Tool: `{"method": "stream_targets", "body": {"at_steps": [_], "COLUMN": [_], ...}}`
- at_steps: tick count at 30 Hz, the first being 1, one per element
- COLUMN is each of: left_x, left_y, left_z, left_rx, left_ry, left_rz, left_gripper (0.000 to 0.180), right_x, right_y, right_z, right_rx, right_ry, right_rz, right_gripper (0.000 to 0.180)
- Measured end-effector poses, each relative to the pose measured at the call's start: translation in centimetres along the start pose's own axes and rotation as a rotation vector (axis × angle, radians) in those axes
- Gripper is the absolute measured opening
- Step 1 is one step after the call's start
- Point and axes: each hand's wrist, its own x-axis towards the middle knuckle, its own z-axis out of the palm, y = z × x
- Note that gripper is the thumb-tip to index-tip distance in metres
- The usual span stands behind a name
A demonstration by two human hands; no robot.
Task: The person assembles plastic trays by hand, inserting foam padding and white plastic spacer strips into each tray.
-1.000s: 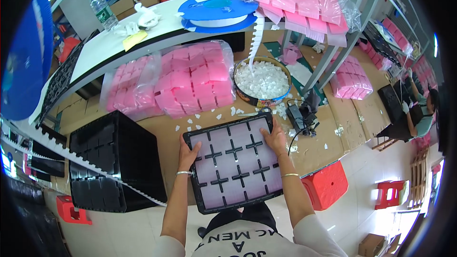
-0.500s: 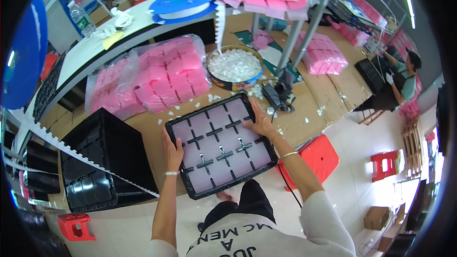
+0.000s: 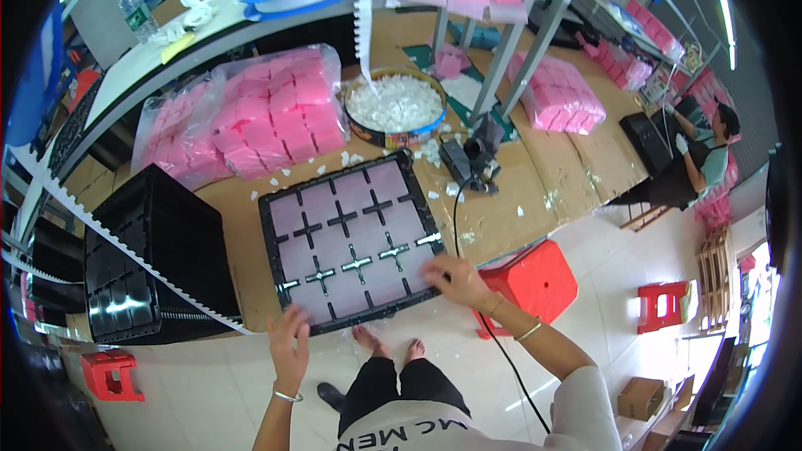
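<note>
A shallow black tray (image 3: 272, 244) lies on the table's near edge, with cross-shaped dividers between pale lilac panels (image 3: 338, 238). My left hand (image 3: 288, 351) is just off the tray's near left corner, fingers stretched out and holding nothing. At the tray's near right edge my right hand (image 3: 458, 282) has loosely bent, parted fingers with nothing in them. Whether its fingertips still touch the rim, I cannot tell.
A stack of black trays (image 3: 163, 259) stands at left, a toothed white strip (image 3: 125, 250) hanging across it. Beyond are bagged pink pieces (image 3: 280, 108), a tub of white bits (image 3: 397, 104) and a black corded device (image 3: 468, 163). A red stool (image 3: 535, 284) stands at right; a co-worker (image 3: 706, 159) sits farther off.
Both hands have left the tray's sides and drawn back toward me. The tray now rests flat on the table. My view has shifted somewhat.
</note>
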Motion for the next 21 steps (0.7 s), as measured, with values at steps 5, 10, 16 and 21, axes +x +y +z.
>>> {"method": "stream_targets", "body": {"at_steps": [5, 10, 16, 21], "left_x": [5.9, 4.7, 4.6, 3.3], "left_y": [0.4, -2.3, -1.8, -4.6], "left_z": [2.5, 2.8, 2.3, -0.4], "left_rx": [-0.090, -0.584, -0.492, -0.835], "left_ry": [0.497, 0.342, 0.297, 0.023], "left_rz": [-0.334, -0.313, -0.190, -0.250], "left_gripper": [0.083, 0.102, 0.114, 0.111], "right_x": [0.9, 0.4, -0.3, 0.6], "right_y": [0.6, 3.8, 4.1, 4.2], "right_z": [0.3, 0.6, 0.8, -0.5], "right_rx": [-0.240, 0.015, -0.028, 0.094], "right_ry": [0.293, -0.018, 0.016, -0.146], "right_rz": [0.037, 0.090, 0.043, 0.165], "right_gripper": [0.068, 0.104, 0.101, 0.101]}}
